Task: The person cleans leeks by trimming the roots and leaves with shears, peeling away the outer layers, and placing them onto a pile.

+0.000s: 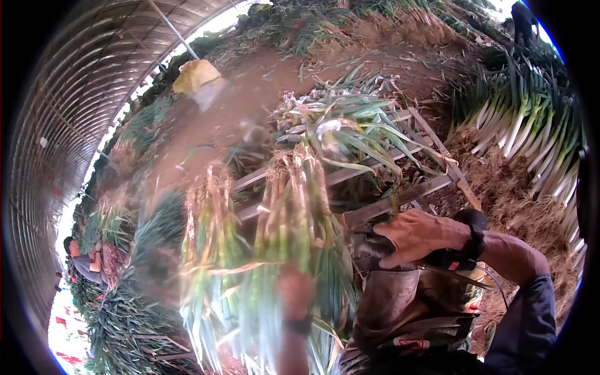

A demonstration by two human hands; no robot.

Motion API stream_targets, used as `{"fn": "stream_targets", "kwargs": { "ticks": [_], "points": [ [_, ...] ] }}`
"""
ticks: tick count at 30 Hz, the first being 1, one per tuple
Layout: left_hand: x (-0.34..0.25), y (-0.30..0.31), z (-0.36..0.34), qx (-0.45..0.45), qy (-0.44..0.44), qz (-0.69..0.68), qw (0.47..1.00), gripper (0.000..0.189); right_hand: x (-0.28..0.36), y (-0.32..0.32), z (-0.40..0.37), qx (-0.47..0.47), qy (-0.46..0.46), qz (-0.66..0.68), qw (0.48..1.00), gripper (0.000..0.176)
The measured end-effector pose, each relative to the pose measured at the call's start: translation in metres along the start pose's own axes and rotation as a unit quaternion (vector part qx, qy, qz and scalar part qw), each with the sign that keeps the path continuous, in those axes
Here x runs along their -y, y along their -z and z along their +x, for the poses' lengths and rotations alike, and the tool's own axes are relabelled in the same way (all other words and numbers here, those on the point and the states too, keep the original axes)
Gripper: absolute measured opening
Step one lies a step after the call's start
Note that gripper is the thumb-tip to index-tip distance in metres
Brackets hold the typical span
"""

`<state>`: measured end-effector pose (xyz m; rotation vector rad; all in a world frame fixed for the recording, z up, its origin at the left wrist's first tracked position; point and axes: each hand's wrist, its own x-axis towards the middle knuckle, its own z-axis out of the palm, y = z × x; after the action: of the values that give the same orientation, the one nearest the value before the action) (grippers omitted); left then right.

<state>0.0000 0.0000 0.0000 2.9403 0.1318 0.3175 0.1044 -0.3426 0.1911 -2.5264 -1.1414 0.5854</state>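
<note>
Bundles of large green onions [287, 215] lie in front of me, their rooty ends pointing away and their leaves toward me. A pale tie [231, 270] runs across the left bundle. My left hand [295, 292], smeared by motion, is over the leaves of the middle bundle, with a dark band at its wrist. To the right, my right hand [415, 236] is beside the bundle at my knee, its fingers curled around a dark thing [367, 245] that I cannot make out. A black device [472, 228] is strapped on that wrist.
A wooden frame [387, 203] lies under the bundles, with loose trimmed leaves [350, 125] on it. Rows of green onions [531, 119] stand at right. A yellowish sack [199, 76] sits at the back. Another person [90, 262] sits at far left under a ribbed roof [87, 81].
</note>
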Motion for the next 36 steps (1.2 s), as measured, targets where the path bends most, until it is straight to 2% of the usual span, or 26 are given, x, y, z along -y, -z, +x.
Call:
{"fn": "stream_targets", "kwargs": {
  "ticks": [2, 3, 5, 7, 8, 10, 13, 14, 15, 17, 20, 21, 22, 25, 28, 31, 34, 36],
  "points": [
    [-0.025, -0.001, 0.001, -0.108, -0.133, 0.009, 0.985, 0.061, -0.008, -0.010, 0.004, -0.057, -0.003, 0.002, 0.998, 0.055],
    [-0.051, -0.031, 0.005, -0.062, -0.117, 0.011, 0.991, 0.057, -0.016, 0.000, 0.001, -0.011, -0.016, -0.013, 1.000, 0.056],
    [-0.060, -0.046, 0.015, 0.035, -0.086, 0.031, 0.995, 0.055, -0.016, 0.002, 0.010, 0.053, -0.018, 0.004, 0.998, 0.057],
    [-0.078, -0.038, 0.031, 0.116, -0.036, 0.012, 0.993, 0.058, -0.018, 0.003, 0.007, 0.001, -0.014, 0.004, 1.000, 0.057],
    [-0.088, -0.031, 0.042, 0.090, -0.011, -0.013, 0.996, 0.058, -0.020, 0.003, 0.005, -0.027, -0.013, 0.005, 1.000, 0.058],
    [-0.095, -0.043, 0.051, 0.062, 0.030, -0.062, 0.996, 0.058, -0.026, 0.003, 0.004, -0.019, 0.002, 0.015, 1.000, 0.058],
    [-0.095, -0.052, 0.052, 0.026, -0.038, 0.064, 0.997, 0.049, -0.030, -0.002, 0.005, 0.008, 0.020, -0.006, 1.000, 0.060],
    [-0.090, -0.051, 0.045, 0.036, -0.059, 0.067, 0.995, 0.046, -0.030, -0.004, 0.005, 0.020, 0.024, -0.015, 0.999, 0.060],
    [-0.088, -0.045, 0.038, 0.062, -0.081, 0.053, 0.993, 0.043, -0.031, -0.005, 0.007, 0.027, 0.026, -0.016, 0.999, 0.060],
    [-0.085, -0.026, 0.023, 0.173, -0.103, -0.016, 0.979, 0.038, -0.031, -0.007, 0.011, 0.041, 0.030, -0.018, 0.999, 0.061],
    [-0.083, 0.005, 0.010, 0.371, -0.109, -0.124, 0.914, 0.030, -0.026, 0.002, 0.014, 0.040, 0.037, -0.006, 0.999, 0.056],
    [-0.082, 0.010, 0.009, 0.405, -0.093, -0.157, 0.896, 0.028, -0.029, 0.000, 0.016, 0.034, 0.043, 0.008, 0.998, 0.054],
    [-0.080, 0.008, 0.011, 0.398, -0.071, -0.184, 0.896, 0.026, -0.032, -0.004, 0.019, 0.030, 0.051, 0.022, 0.998, 0.053],
    [-0.075, -0.032, 0.018, 0.106, 0.004, -0.201, 0.974, 0.028, -0.026, 0.004, 0.024, 0.035, 0.057, 0.052, 0.996, 0.051],
    [-0.079, -0.041, 0.039, 0.034, 0.052, -0.147, 0.987, 0.033, -0.017, 0.012, 0.035, 0.067, 0.056, 0.058, 0.995, 0.050],
    [-0.077, -0.055, 0.051, -0.013, 0.031, -0.118, 0.992, 0.035, -0.020, 0.004, 0.046, 0.055, 0.075, 0.065, 0.994, 0.047],
    [-0.076, -0.069, 0.053, -0.028, 0.033, -0.081, 0.996, 0.034, -0.018, -0.005, 0.052, 0.006, 0.102, 0.044, 0.994, 0.043],
    [-0.081, -0.071, 0.056, 0.022, 0.075, -0.061, 0.995, 0.035, -0.016, -0.009, 0.058, 0.002, 0.088, 0.029, 0.996, 0.040]
  ]
}}
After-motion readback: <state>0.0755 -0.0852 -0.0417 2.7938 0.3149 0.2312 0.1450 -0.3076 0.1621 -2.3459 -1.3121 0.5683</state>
